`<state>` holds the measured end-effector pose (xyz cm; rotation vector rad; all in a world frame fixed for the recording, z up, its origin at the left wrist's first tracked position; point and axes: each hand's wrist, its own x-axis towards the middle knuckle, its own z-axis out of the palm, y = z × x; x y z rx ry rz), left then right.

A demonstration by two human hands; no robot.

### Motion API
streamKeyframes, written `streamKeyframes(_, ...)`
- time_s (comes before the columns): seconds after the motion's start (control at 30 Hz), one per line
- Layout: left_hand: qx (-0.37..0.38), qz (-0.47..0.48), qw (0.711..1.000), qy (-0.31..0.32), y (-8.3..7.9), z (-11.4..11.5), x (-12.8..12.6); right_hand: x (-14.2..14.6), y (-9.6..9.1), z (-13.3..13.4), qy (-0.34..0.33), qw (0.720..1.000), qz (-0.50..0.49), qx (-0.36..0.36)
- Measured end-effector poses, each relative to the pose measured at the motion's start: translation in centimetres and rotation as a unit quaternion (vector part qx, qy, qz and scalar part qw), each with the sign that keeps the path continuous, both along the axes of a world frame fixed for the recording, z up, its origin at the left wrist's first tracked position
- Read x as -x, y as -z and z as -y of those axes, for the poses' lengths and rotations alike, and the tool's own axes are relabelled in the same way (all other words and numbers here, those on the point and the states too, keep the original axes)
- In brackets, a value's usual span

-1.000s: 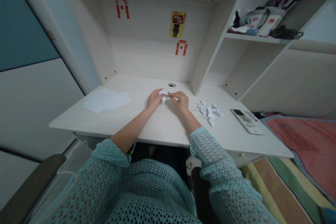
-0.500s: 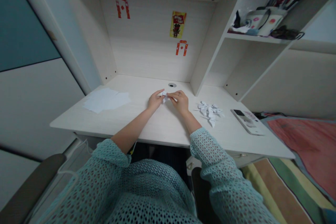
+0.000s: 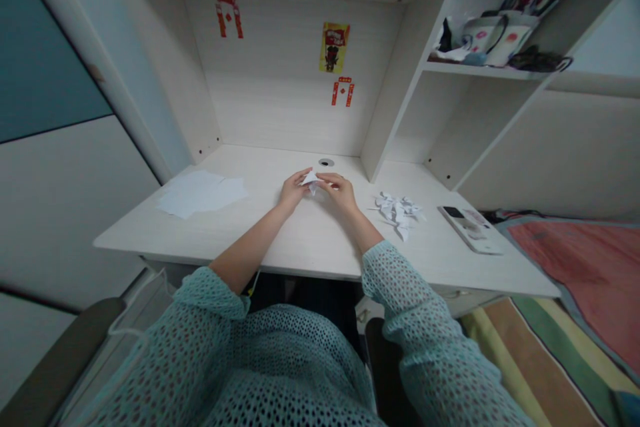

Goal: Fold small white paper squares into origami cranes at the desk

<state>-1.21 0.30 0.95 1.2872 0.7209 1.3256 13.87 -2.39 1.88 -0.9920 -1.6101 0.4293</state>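
Note:
A small piece of folded white paper [image 3: 311, 179] is held between my two hands, just above the middle of the desk. My left hand [image 3: 293, 190] grips its left side with the fingers closed on it. From the right, the fingertips of my right hand [image 3: 340, 191] pinch the other edge. The paper's upper part forms a pointed triangle, with a smaller folded part hanging beneath. Some of its folds are hidden by my fingers. On the right lies a pile of folded white paper pieces [image 3: 399, 212], and flat white paper sheets [image 3: 203, 193] are spread on the left.
A white phone-like device [image 3: 470, 229] lies at the right of the white desk [image 3: 300, 247]. A cable hole [image 3: 327, 162] is near the back panel. Upright cups [image 3: 510, 37] holding scissors and pens stand on a shelf at upper right. A chair armrest [image 3: 75, 353] is at lower left.
The folded paper has turned between my fingers and now shows a broader triangular face. My right fingers have shifted slightly along its edge. The camera view has moved a little.

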Motion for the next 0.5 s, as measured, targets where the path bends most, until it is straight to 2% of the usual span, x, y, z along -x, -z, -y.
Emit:
streamKeyframes(0.27, -0.060, -0.041, 0.997, -0.007, 0.13, -0.27, -0.03, 0.14, 0.81, -0.44, 0.002, 1.000, -0.021, 0.020)
streamKeyframes(0.5, -0.105, -0.049, 0.993, -0.002, 0.28, -0.26, -0.27, 0.08, 0.69, -0.27, 0.017, 1.000, -0.006, 0.010)
